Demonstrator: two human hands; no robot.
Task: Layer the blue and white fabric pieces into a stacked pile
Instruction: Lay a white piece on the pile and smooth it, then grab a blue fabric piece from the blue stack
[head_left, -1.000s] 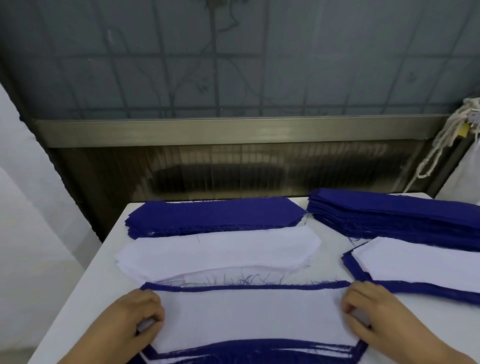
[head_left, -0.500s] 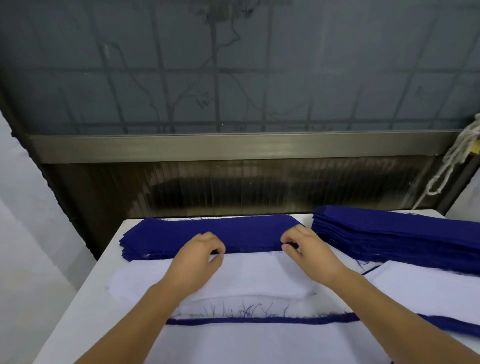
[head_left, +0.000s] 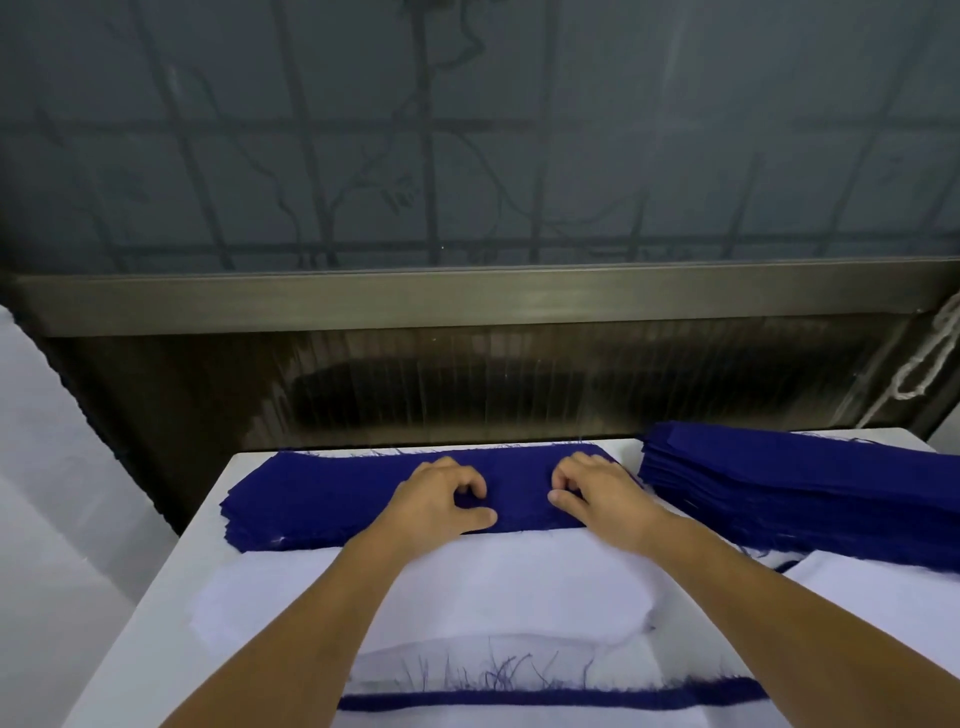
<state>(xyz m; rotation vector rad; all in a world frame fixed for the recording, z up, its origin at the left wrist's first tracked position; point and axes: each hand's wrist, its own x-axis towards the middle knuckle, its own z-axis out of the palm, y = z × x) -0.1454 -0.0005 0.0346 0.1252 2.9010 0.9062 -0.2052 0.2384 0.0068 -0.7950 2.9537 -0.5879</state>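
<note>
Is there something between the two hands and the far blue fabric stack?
Nothing visible. The left hand and right hand already rest on the far blue fabric stack, fingers curled on its top piece.

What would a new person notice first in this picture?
Both hands, left hand and right hand, pinch the top piece of the far blue stack at the table's back edge. A white stack lies just nearer, and a taller blue pile sits at the right.
</note>
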